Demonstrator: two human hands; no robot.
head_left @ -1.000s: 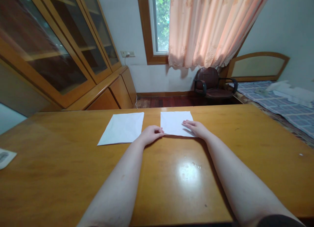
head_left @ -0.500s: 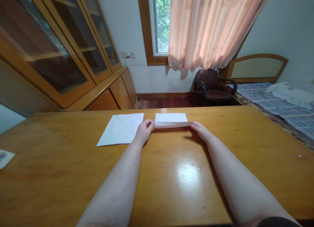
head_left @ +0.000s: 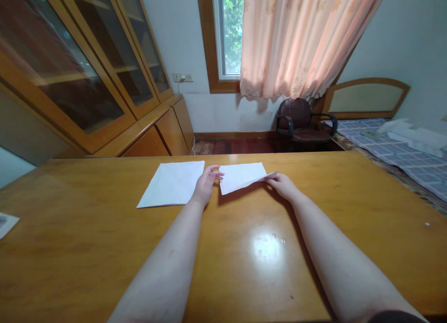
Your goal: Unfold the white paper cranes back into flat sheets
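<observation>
A white sheet of paper lies towards the far side of the table, its near right corner lifted and bent. My right hand pinches that raised corner between thumb and fingers. At the sheet's left edge is my left hand, its fingers apart and the tips close to the paper; whether they touch it I cannot tell. Left of that hand a stack of white paper rests flat, its right side partly hidden behind the hand.
The wooden table fills the foreground. At its left edge lies a printed paper. Beyond the table stand a glass-fronted cabinet, a dark red armchair and a bed on the right.
The sheet's near edge, held up by both hands before, has dropped at its left end. My left hand has let go and spread its fingers; my right hand keeps its corner.
</observation>
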